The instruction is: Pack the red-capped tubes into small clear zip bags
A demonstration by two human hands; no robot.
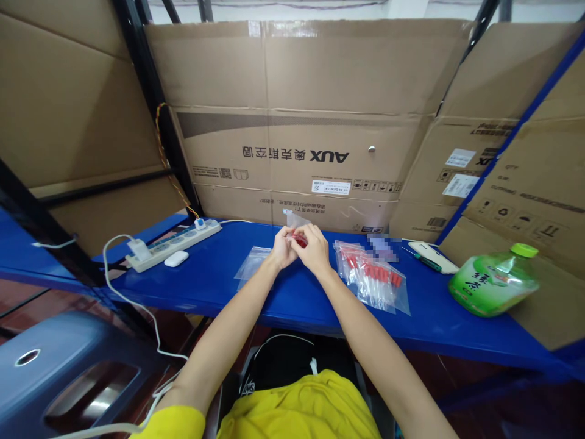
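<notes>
Over the blue table, my left hand (284, 250) and my right hand (314, 248) meet with curled fingers around a small clear plastic bag (297, 219). The bag's transparent end sticks up beyond my fingers, and something red (300, 240) shows between them, partly hidden. Just right of my hands lies an overlapping pile of clear bags with red pieces (372, 274) inside. Flat clear bags (250, 263) rest beside my left wrist, with no red in them.
On the left of the table (205, 274) are a white power strip (173, 244) with a cable and a white rounded case (176, 259). To the right stand a green tea bottle (491, 283) and a green-handled tool (427, 261). Cardboard panels (292, 79) wall the back and sides.
</notes>
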